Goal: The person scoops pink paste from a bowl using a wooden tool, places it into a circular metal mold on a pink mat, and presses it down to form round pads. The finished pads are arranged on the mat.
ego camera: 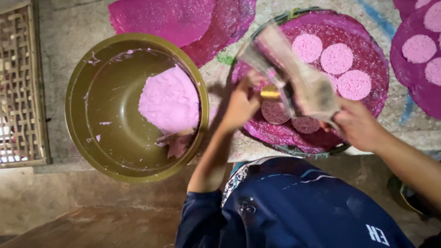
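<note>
My left hand point(241, 103) pinches a small yellow ring-shaped mould point(270, 93) over a round tray point(294, 149) draped in magenta cloth. My right hand point(356, 124) grips a flat wooden paddle point(287, 69), blurred by motion, slanting above the mould. Several pale pink round discs point(336, 59) lie on the cloth, two of them point(274, 111) right under my hands. To the left, an olive-green basin point(92, 115) holds a lump of pink dough point(169, 99).
Magenta cloth sheets point(183, 20) lie on the ground beyond the basin. Another magenta cloth with pink discs point(419, 48) sits at the far right. A woven bamboo rack point(20, 82) stands at the left edge. My blue-clothed lap point(298, 206) fills the bottom.
</note>
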